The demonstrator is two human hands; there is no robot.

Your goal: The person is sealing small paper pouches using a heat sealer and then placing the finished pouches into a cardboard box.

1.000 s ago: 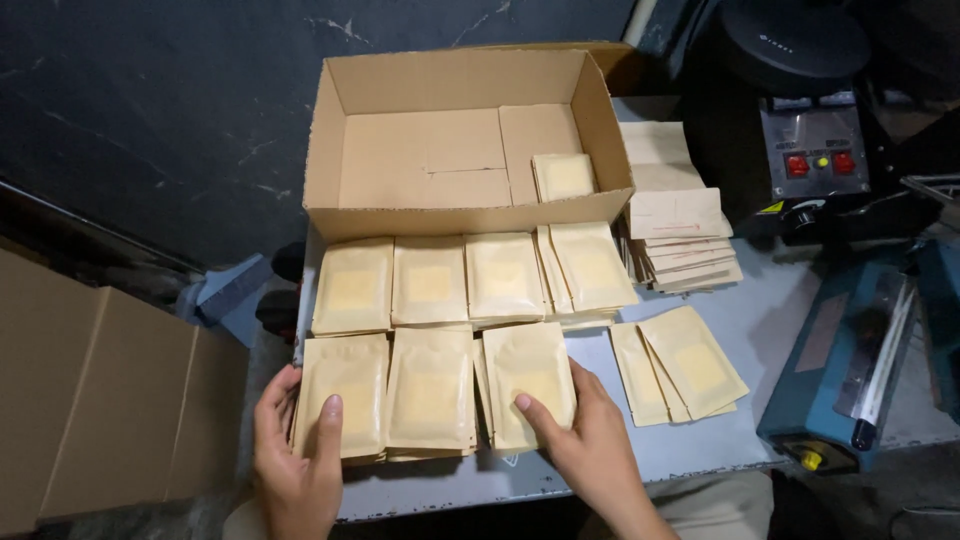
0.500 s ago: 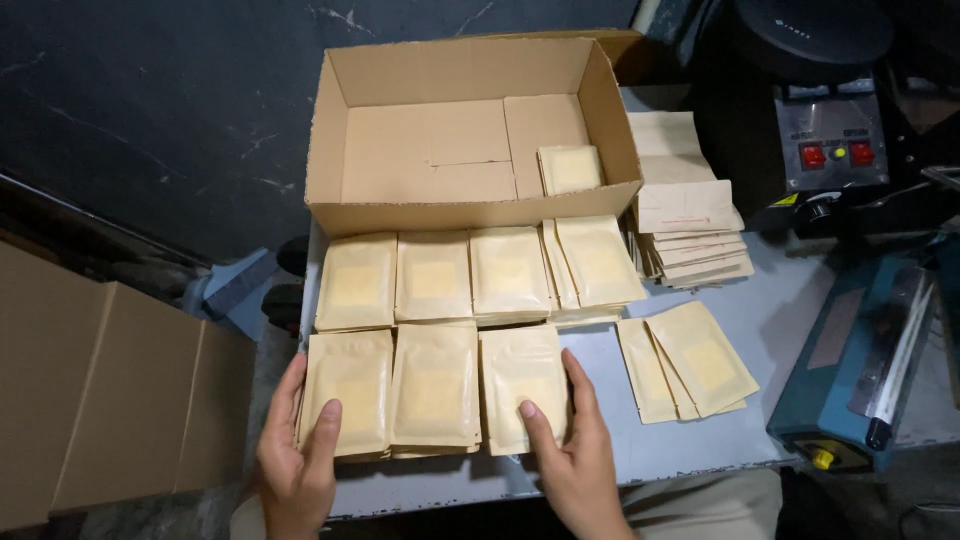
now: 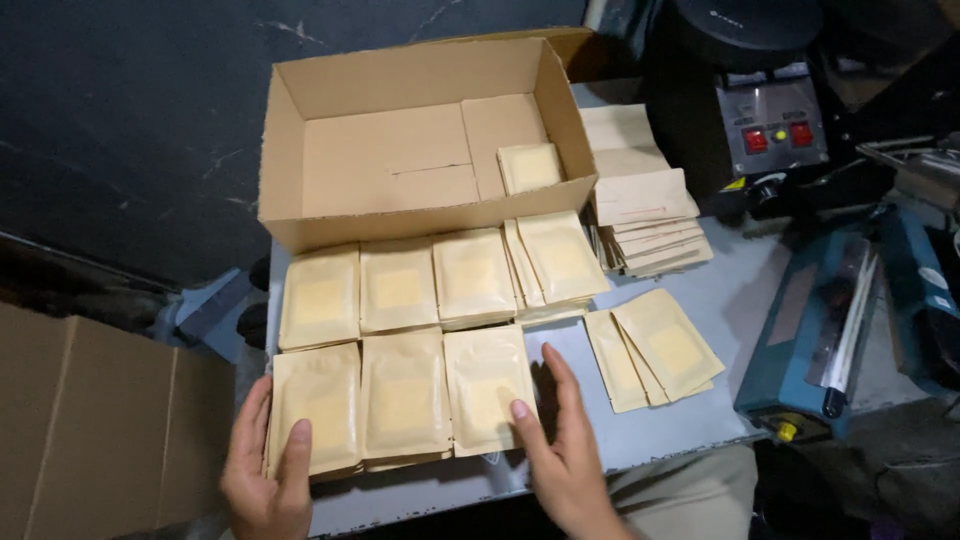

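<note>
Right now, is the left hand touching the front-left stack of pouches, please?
Touching: the head view shows the left hand with fingers lying on the front-left stack of pouches.

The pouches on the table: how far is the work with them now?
Done: one pouch lies in the cardboard box. In hand: left hand and right hand press the front row of pouches. Left: the back row and fanned pouches remain outside.

Bare table strip [image 3: 730, 300] right of pouch stacks [image 3: 400, 400] free; cardboard box [image 3: 400, 215] blocks behind.
</note>
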